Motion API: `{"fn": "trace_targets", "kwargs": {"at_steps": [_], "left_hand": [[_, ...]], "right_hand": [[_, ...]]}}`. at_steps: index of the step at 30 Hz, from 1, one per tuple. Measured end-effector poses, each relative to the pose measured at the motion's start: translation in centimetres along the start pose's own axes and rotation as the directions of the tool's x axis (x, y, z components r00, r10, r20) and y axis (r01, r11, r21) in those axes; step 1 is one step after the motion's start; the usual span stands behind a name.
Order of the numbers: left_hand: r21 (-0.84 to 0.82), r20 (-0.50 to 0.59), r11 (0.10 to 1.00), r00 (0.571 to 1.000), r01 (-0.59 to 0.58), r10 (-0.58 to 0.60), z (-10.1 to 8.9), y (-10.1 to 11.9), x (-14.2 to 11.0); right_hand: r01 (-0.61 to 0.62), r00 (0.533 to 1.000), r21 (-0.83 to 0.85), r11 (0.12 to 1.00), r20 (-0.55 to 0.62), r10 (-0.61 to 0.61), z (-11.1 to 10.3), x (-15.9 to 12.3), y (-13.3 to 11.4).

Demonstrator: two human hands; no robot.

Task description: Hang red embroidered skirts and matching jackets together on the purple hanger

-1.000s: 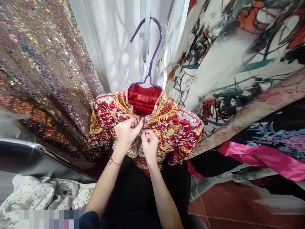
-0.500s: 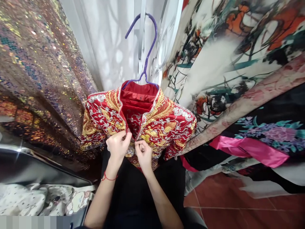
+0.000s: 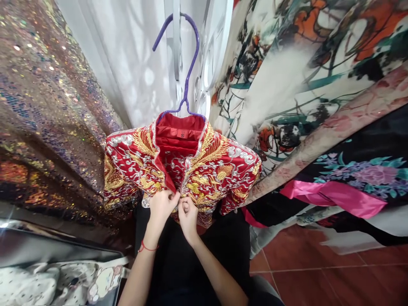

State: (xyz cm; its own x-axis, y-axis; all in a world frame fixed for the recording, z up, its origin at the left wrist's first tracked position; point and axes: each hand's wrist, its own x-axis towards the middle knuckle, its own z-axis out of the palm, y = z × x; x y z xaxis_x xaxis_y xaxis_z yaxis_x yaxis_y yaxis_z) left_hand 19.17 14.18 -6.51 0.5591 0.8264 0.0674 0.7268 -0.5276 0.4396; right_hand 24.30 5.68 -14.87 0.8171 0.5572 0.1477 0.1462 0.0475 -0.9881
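A red jacket (image 3: pixel 219 163) with gold and silver embroidery hangs from a purple hanger (image 3: pixel 191 70), its stand collar spread and a size label (image 3: pixel 182 134) showing inside. At the front opening, my left hand (image 3: pixel 163 209) is closed, pinching the jacket's left-side edge. Close beside it, my right hand (image 3: pixel 188 219) has its fingers curled in a pinch on the opposite front edge. The two edges come together between my fingertips; the fastening there is too small to make out. Above my hands the neckline gapes open.
The hanger hooks over a white metal rack (image 3: pixel 177 42). A sequined gold garment (image 3: pixel 47 93) hangs at the left, and a painted-print fabric (image 3: pixel 277 89) at the right, with a pink ribbon (image 3: pixel 334 197) below it. Spotted cloth (image 3: pixel 28 284) lies lower left; red floor tiles (image 3: pixel 302 263) show lower right.
Both hands have moved slightly down the front opening and closer together, bringing the jacket's edges nearer each other. The view has shifted a little, so the hanger appears further left.
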Motion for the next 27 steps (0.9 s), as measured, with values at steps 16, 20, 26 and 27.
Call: {"fn": "trace_targets", "kwargs": {"at_steps": [16,20,26,27], "left_hand": [[-0.277,-0.282,0.957,0.944,0.089,-0.169,2.7,-6.4,0.2],[-0.343,-0.385,0.930,0.884,0.129,-0.264,0.7,-8.3,0.0],[-0.296,-0.376,0.955,0.915,0.031,-0.147,-1.7,-7.7,-0.2],[-0.323,-0.399,0.946,0.909,-0.019,-0.118,-2.0,-7.1,-0.2]], "right_hand": [[-0.300,0.954,-0.387,0.872,-0.094,0.286,0.5,0.7,12.0],[-0.337,0.935,-0.530,0.778,-0.092,0.343,-2.3,1.8,10.7],[-0.153,0.888,-0.655,0.740,0.237,0.393,-4.6,1.6,3.5],[-0.091,0.876,-0.637,0.766,0.315,0.365,-4.8,1.6,1.2]]}}
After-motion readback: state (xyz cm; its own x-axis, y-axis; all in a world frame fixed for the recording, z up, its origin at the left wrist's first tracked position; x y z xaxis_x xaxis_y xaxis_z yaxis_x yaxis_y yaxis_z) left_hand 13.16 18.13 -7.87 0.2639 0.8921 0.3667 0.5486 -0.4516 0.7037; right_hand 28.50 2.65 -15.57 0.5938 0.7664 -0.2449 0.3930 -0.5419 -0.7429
